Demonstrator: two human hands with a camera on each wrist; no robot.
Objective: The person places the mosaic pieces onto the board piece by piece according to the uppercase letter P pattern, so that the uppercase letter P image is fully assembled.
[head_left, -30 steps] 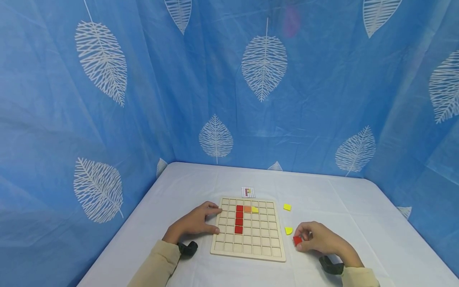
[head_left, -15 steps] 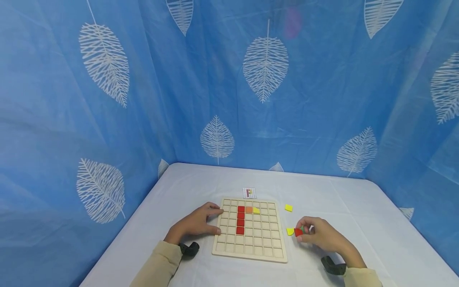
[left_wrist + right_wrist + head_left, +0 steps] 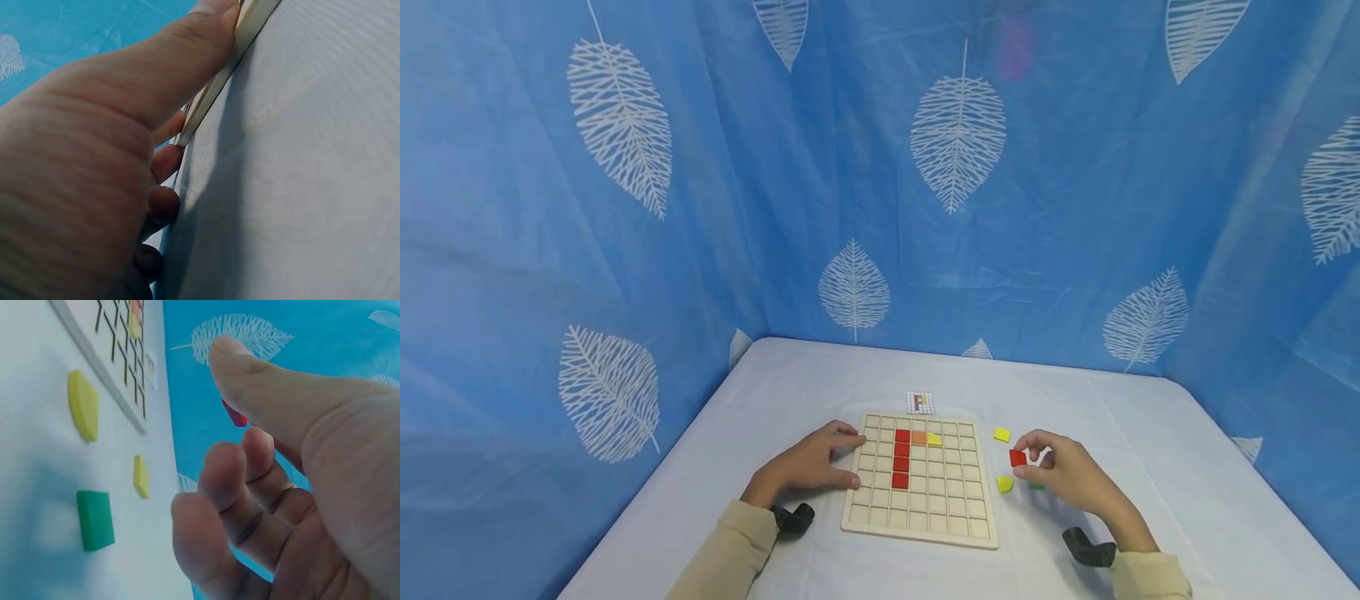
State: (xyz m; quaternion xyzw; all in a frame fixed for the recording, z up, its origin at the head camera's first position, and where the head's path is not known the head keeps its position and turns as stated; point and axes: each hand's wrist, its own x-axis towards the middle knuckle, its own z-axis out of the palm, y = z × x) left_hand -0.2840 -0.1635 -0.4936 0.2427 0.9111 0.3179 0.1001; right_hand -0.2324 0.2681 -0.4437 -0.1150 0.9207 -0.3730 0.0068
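In the head view my right hand point(image 3: 1063, 471) pinches a red square tile point(image 3: 1018, 458) above the cloth, right of the wooden grid board point(image 3: 917, 537). The right wrist view shows only part of that tile point(image 3: 234, 414) behind the thumb; the other fingers are loosely bent. My left hand point(image 3: 812, 460) rests at the board's left edge, thumb and index finger spread apart and touching it. Seen from the left wrist, the thumb lies on the board's rim point(image 3: 212, 94). On the board are a column of red tiles point(image 3: 901, 464), an orange tile point(image 3: 918, 437) and a yellow piece point(image 3: 934, 439).
Right of the board lie a yellow square tile point(image 3: 1002, 435) and a yellow rounded piece point(image 3: 1004, 484). A green tile point(image 3: 95, 520) lies near them, partly under my right hand. Behind the board is a small pattern card point(image 3: 921, 403). A blue leaf-print curtain point(image 3: 1045, 208) surrounds the table.
My right hand has lifted the red tile and carried it away from me, uncovering part of the green tile beneath. The left hand stays at the board's edge.
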